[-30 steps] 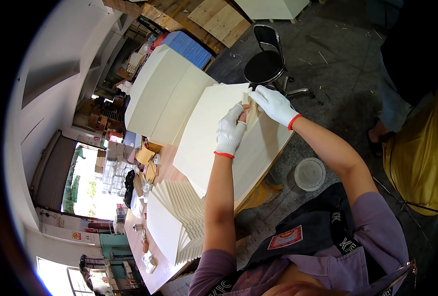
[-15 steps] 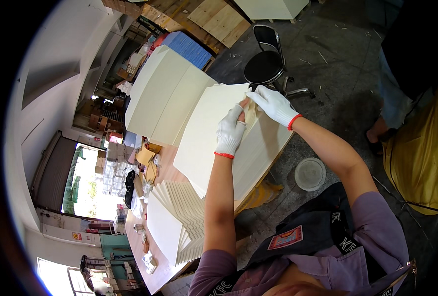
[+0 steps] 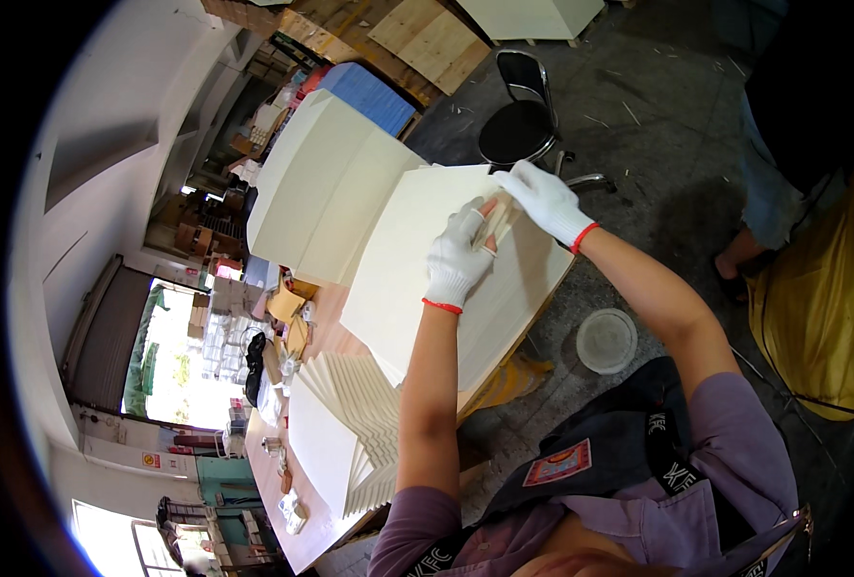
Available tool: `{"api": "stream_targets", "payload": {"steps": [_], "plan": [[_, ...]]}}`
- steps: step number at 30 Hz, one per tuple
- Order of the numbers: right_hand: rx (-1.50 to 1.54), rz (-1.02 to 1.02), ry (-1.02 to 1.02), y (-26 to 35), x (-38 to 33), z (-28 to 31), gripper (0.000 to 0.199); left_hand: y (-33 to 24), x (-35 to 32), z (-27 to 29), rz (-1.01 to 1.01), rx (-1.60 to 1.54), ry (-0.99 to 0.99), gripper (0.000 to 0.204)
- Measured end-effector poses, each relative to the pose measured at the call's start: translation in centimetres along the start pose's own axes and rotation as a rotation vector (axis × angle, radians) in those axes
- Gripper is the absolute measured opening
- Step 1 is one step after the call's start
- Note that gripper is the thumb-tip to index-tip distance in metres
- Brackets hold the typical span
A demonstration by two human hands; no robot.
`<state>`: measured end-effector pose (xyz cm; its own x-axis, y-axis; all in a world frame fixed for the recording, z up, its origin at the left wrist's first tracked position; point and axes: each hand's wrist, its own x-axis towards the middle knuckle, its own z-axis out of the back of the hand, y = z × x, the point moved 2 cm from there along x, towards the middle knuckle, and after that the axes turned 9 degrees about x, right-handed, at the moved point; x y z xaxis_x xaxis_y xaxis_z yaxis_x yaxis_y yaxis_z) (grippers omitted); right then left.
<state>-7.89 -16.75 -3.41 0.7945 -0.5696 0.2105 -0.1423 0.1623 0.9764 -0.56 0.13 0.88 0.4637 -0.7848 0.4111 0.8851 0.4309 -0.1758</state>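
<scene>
Both hands wear white knit gloves with red cuffs, and two fingertips of the left one are bare. My left hand [image 3: 457,254] lies at the right edge of a stack of large cream paper sheets [image 3: 398,264], its fingers bent round several curled-up edges. At the far right corner of the same stack, my right hand [image 3: 546,204] closes over the lifted sheet edges; its fingertips are partly hidden. Nearer me, a fanned stack of sheets [image 3: 326,442] lies on the table. Beyond the hands stands a taller cream stack [image 3: 326,183].
The wooden table [image 3: 313,539] also carries small clutter at its left side. A black chair [image 3: 518,130] stands past the far right corner, and a white bucket [image 3: 606,341] is on the floor. At the right are another person's leg [image 3: 768,197] and a yellow sack [image 3: 821,298].
Both hands have shifted slightly right and toward me along the sheet edge. The left fingers have spread a little, and the lifted edges curl differently.
</scene>
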Motion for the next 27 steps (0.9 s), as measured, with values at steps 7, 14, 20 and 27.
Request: {"api": "stream_targets", "payload": {"steps": [7, 14, 20, 27], "plan": [[-0.633, 0.143, 0.195, -0.4, 0.0, 1.6, 0.046, -0.1, -0.2, -0.3, 0.003, 0.161, -0.018, 0.04], [-0.78, 0.56, 0.166, -0.6, 0.7, 1.3, 0.038, 0.7, 2.0, -1.3, 0.1, 0.269, 0.054, 0.034], [-0.557, 0.469, 0.217, 1.0, 1.4, 0.1, 0.042, 1.1, 2.3, -1.4, 0.094, 0.214, 0.063, 0.035], [-0.075, 0.087, 0.12, 0.0, 0.3, -0.7, 0.053, 2.0, 0.6, -1.4, 0.161, -0.216, 0.072, 0.031]]}}
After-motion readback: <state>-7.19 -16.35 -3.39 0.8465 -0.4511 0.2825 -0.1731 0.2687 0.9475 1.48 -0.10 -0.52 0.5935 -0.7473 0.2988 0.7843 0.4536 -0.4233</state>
